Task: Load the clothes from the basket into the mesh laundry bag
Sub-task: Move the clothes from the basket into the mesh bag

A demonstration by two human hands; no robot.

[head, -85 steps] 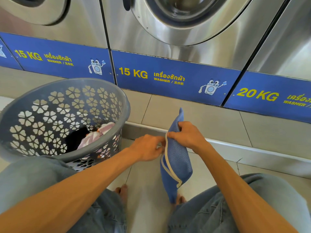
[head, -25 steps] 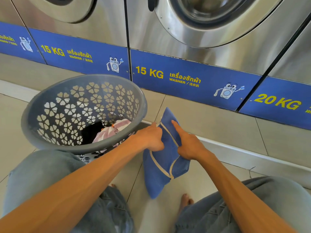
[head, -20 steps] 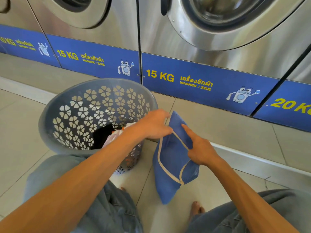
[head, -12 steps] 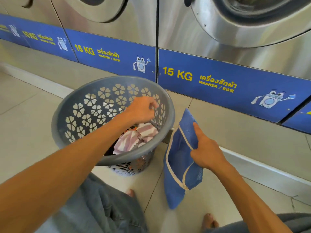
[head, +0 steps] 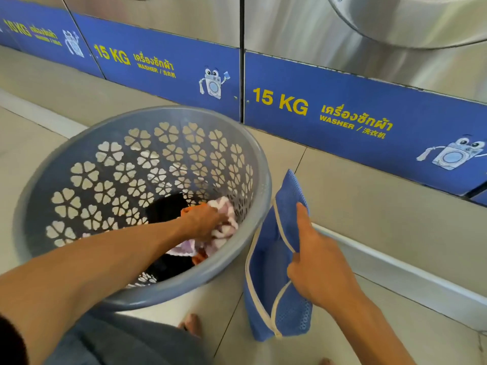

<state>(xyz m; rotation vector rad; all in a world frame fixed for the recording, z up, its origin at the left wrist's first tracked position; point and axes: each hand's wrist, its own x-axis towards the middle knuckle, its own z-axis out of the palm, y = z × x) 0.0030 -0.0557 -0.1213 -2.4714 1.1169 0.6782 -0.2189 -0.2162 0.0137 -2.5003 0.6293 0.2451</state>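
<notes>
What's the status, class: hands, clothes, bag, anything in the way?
Left hand in basket, closing on pink-striped cloth. Right hand holds bag beside the basket. Nothing bagged yet. Path clear.

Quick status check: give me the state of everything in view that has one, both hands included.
Left hand: inside the basket, closed on the pink-and-white garment.
Right hand: gripping the mesh bag's rim.
Mesh bag: unzipped, mouth held open, hanging beside the basket.
Basket: upright, clothes at its bottom.
Pink-and-white garment: bunched, not yet lifted out.
</notes>
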